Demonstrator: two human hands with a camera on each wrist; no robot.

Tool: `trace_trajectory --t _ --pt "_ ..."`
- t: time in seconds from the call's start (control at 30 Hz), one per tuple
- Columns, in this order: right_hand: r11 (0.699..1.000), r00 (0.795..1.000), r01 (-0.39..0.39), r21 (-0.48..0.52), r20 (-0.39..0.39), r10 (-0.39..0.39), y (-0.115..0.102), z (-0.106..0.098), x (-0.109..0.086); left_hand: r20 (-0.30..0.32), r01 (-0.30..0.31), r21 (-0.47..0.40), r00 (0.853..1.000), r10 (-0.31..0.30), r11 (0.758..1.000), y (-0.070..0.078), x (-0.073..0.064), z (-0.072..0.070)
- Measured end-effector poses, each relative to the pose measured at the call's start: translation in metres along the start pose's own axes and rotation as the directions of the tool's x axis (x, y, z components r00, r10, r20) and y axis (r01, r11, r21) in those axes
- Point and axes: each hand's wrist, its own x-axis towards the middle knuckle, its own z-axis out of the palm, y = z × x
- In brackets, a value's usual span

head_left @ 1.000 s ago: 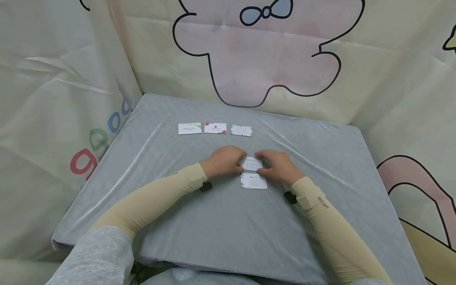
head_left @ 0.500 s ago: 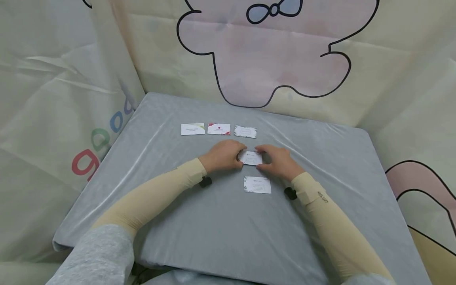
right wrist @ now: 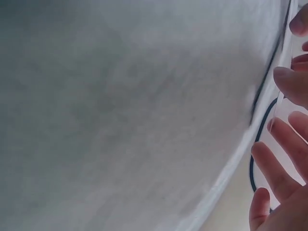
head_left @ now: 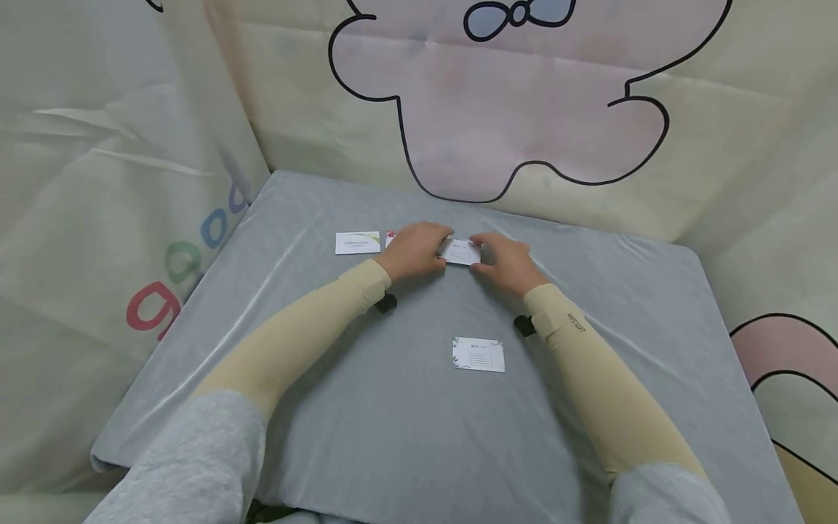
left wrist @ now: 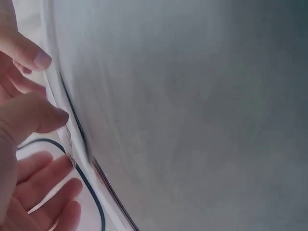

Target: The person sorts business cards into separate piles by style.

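A white business card (head_left: 462, 252) with a leafy border is held by its two short ends between my hands, over the right end of the back row. My left hand (head_left: 414, 251) pinches the left end. At the right end, my right hand (head_left: 509, 263) does the same. The left wrist view has the left thumb (left wrist: 36, 114) against the card's edge; the right thumb (right wrist: 292, 85) appears likewise in the right wrist view. The row's third card is hidden behind the held one. My left hand covers most of a red-flowered card (head_left: 390, 236).
A white card with a green and yellow corner (head_left: 357, 243) lies at the row's left end. Nearer me lies another leafy-bordered card (head_left: 479, 354). Grey cloth (head_left: 366, 407) covers the table, and printed curtains (head_left: 524, 116) hang around its back and sides.
Both hands have carried the card from just behind the near leafy card away from me to the back row. The near card stays on the cloth, and the head view has shifted slightly.
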Motion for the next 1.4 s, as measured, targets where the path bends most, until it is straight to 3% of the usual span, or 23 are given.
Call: trace_trajectory --t 0.2,0.4,0.9,1.07,1.23,1.4 --pt "0.998 1.0 -0.016 0.058 -0.007 0.017 0.005 0.001 0.015 0.011 -0.007 0.001 1.0 0.007 1.0 -0.012 0.014 -0.001" --pt "0.997 1.0 -0.008 0.08 0.01 0.007 0.016 0.004 0.019 0.04 -0.024 0.006 0.999 0.023 1.0 -0.012 0.022 0.0" --pt "0.996 0.996 -0.032 0.083 0.085 0.025 0.014 0.003 0.027 0.09 -0.004 -0.074 0.996 0.01 0.997 -0.016 0.024 -0.003" --pt "0.996 0.996 -0.038 0.085 0.083 0.031 0.01 0.0 0.024 0.082 -0.004 -0.105 0.997 0.012 0.994 -0.013 0.023 -0.005" --pt "0.996 0.994 -0.053 0.073 0.099 0.046 0.011 -0.001 0.022 0.067 0.002 -0.071 0.998 0.002 0.998 -0.012 0.019 -0.005" --pt "0.995 0.997 -0.034 0.089 0.077 0.027 0.014 0.001 0.005 0.015 -0.024 -0.005 1.0 0.024 1.0 -0.007 0.003 0.001"
